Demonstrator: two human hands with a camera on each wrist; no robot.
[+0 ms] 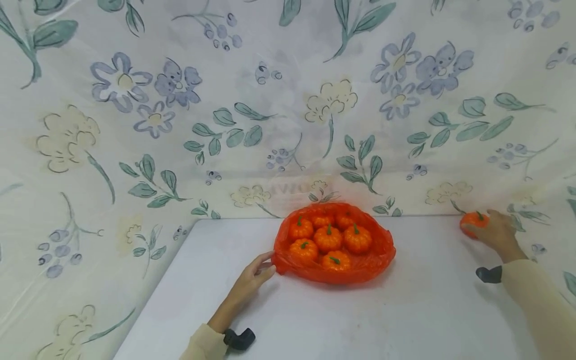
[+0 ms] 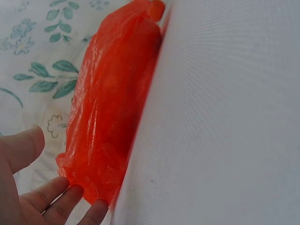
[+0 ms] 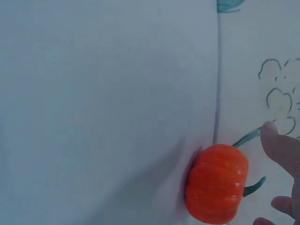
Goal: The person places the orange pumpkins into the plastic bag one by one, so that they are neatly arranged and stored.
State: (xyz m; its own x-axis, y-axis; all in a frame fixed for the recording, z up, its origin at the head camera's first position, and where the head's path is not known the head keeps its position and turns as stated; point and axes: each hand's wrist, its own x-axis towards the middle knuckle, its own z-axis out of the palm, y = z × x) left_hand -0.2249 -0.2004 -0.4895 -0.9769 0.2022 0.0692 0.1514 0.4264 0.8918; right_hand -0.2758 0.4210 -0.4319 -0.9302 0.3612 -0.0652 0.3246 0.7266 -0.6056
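Observation:
A red plastic bag (image 1: 315,274) lies spread on the white table, its mouth turned up, with several small orange pumpkins (image 1: 328,238) with green stems inside. My left hand (image 1: 253,278) is at the bag's left end. In the left wrist view its fingertips (image 2: 58,185) touch the crumpled bag edge, while the thumb (image 2: 28,145) stands apart. One more pumpkin (image 3: 218,185) sits on the table at the far right, near the back edge. My right hand (image 1: 497,232) is beside it, thumb and fingers spread; in the right wrist view they show a gap from the pumpkin.
Behind the white table (image 1: 432,300) hangs a floral sheet (image 1: 288,100), which also drops along the left and right sides. Dark bands (image 1: 239,340) sit at both wrists, at the ends of the cream sleeves (image 1: 535,300).

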